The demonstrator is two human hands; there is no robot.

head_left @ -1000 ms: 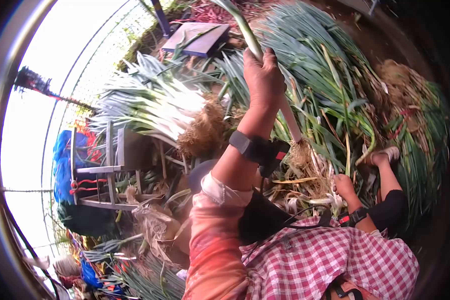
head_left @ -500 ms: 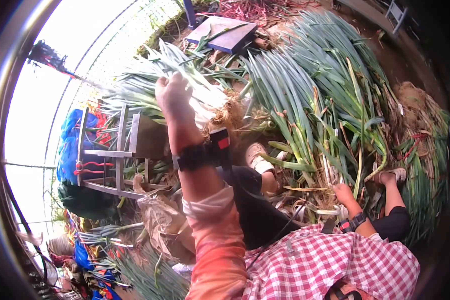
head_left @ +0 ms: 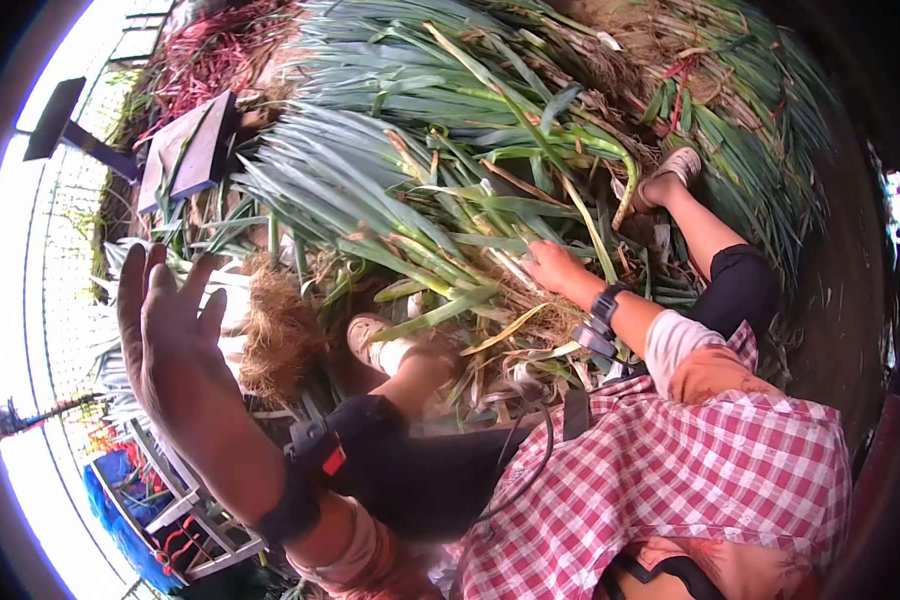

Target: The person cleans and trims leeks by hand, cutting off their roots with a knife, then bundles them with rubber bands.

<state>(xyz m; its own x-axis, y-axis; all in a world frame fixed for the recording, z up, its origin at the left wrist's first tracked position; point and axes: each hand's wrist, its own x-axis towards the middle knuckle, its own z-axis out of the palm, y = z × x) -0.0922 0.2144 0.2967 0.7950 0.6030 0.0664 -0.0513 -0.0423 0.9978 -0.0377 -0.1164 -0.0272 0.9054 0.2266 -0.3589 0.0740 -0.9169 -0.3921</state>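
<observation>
My left hand (head_left: pixel 175 340) is raised at the left with its fingers apart and nothing in them, in front of the pale stems and brown roots (head_left: pixel 275 330) of a leek bundle. Near the centre, my right hand (head_left: pixel 560 270) is closed around the white lower stem of a leek (head_left: pixel 510 268) at the near edge of a large leek pile (head_left: pixel 360 180). Long green leaves fan out from that pile toward the upper left. The fingertips of my right hand are partly hidden among stems and roots.
A flat platform scale (head_left: pixel 185 150) stands at the upper left. A metal frame stool (head_left: pixel 185 510) and blue plastic (head_left: pixel 120 530) are at the lower left. More leeks (head_left: pixel 760 100) lie at the upper right. My shoes (head_left: pixel 365 338) rest among leaves.
The view has swung right, shifting the scene leftward. My left hand, closed over the white stems earlier, has opened and lifted. My right hand remains at the leek stems.
</observation>
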